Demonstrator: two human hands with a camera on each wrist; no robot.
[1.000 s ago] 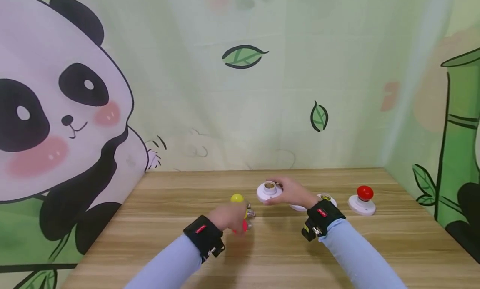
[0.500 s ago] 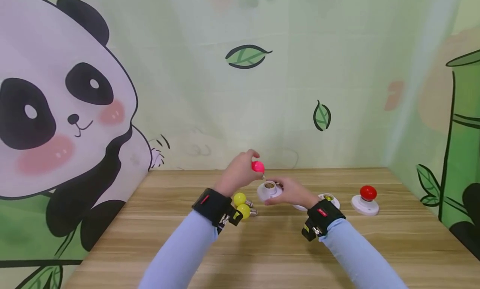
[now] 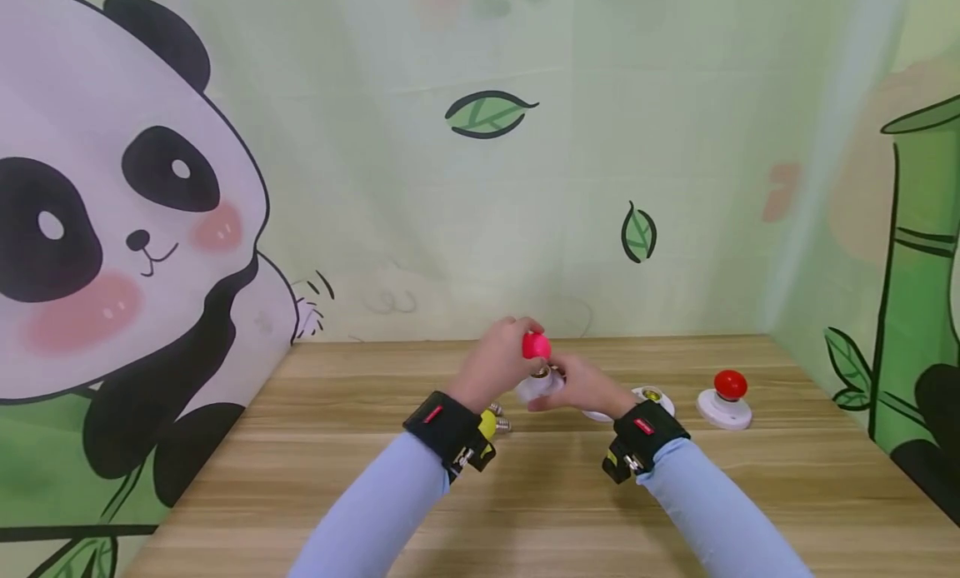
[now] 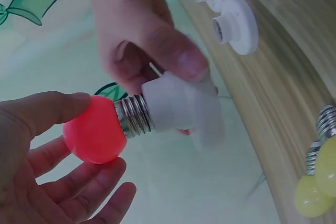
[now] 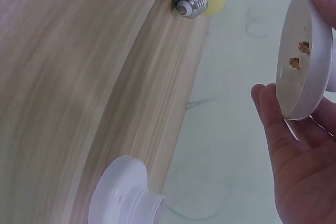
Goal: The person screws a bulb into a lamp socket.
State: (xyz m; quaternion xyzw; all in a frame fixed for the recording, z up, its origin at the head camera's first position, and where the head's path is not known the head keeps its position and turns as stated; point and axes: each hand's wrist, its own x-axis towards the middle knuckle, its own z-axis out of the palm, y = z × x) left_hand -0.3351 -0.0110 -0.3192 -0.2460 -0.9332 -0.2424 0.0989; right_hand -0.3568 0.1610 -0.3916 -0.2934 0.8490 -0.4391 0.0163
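Observation:
My left hand [image 3: 489, 368] pinches a red light bulb [image 4: 93, 135] by its globe, thumb on one side and fingers on the other. My right hand [image 3: 588, 385] grips a white lamp holder [image 4: 170, 100] by its round base, lifted off the table. In the left wrist view the bulb's metal screw thread [image 4: 137, 115] meets the holder's mouth; how deep it sits cannot be seen. The underside of the base [image 5: 294, 85], with two brass screws, shows in the right wrist view.
Two yellow bulbs [image 4: 314, 195] lie on the wooden table [image 3: 360, 495], partly behind my left wrist. Other white lamp holders [image 4: 239, 24] stand to the right, some hidden by my right hand. One at far right bears a red bulb [image 3: 730, 385]. A printed cloth [image 3: 390, 195] hangs behind.
My left hand has picked up the red bulb beside the yellow ones, raised it and brought it rightward to the holder's mouth. My right hand keeps holding the lamp holder in nearly the same place.

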